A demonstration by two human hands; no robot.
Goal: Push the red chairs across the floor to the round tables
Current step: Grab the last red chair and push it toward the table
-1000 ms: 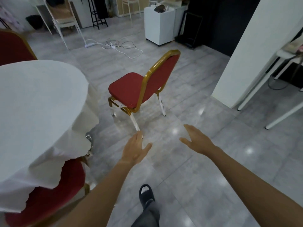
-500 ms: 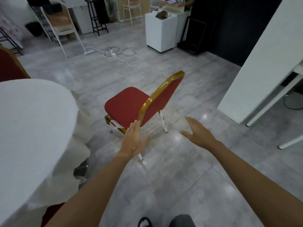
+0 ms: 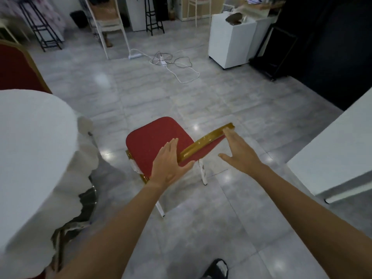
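Red-upholstered, gold-framed banquet chair (image 3: 159, 146) stands on the grey tiled floor (image 3: 231, 228), just beside the round table draped in white cloth (image 3: 34, 150), its back toward the person. Since a second ago both hands have closed in on the backrest top rail. Left hand (image 3: 168, 166) now lies flat at the rail's near end, fingers straight, apparently touching. Right hand (image 3: 238, 152) hovers over the far end, fingers spread and released; contact cannot be confirmed. Assessment: grasp imminent, push not yet begun. A second red chair (image 3: 18, 69) sits behind the table. No containers with visible contents.
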